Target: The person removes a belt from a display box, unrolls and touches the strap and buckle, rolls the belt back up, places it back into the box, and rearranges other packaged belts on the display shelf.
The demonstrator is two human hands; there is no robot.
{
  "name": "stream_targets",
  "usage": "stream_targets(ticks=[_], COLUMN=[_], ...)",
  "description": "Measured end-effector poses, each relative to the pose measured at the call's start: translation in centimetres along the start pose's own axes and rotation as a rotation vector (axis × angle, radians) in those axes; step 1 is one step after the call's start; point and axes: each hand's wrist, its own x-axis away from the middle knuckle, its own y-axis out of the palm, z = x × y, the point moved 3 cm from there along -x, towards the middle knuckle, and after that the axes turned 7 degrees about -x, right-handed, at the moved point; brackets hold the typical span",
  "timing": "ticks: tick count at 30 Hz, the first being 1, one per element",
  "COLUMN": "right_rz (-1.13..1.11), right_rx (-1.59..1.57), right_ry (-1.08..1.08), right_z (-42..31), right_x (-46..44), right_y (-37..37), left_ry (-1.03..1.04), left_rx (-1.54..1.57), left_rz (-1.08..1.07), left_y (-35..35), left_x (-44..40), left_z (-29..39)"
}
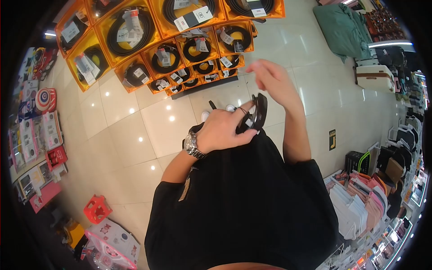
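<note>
My left hand (225,128), with a metal watch (191,143) at its wrist, is closed around a coiled black strap that looks like a belt (260,112). A shiny patch and a small pale label show on the coil. A thin dark end (212,105) sticks out behind the hand. Below the wrist hangs a brown tag (184,191); what it is attached to is unclear. My right hand (274,83) is raised just beyond the coil, apart from it. Its fingers are loosely bent and slightly blurred, with nothing visible in them.
Ahead stands a tiered display of orange boxes (114,49) holding coiled black belts with tags. Boxed goods (33,135) line the left, and a red stool (96,208) is at lower left. Hanging clothes (355,202), a white case (375,78) and a green cover (339,29) are on the right.
</note>
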Motion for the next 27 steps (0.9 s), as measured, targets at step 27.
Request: stream_targets(ticks=[27], right_rz=[0.24], right_rx=[-0.497], right_ry=[-0.312], right_z=[-3.8], right_x=[2.8], right_y=[2.3], left_ry=[-0.126], left_rx=[0.207], left_rz=[0.433], left_y=[-2.8], left_x=[-0.4], left_z=[-0.8])
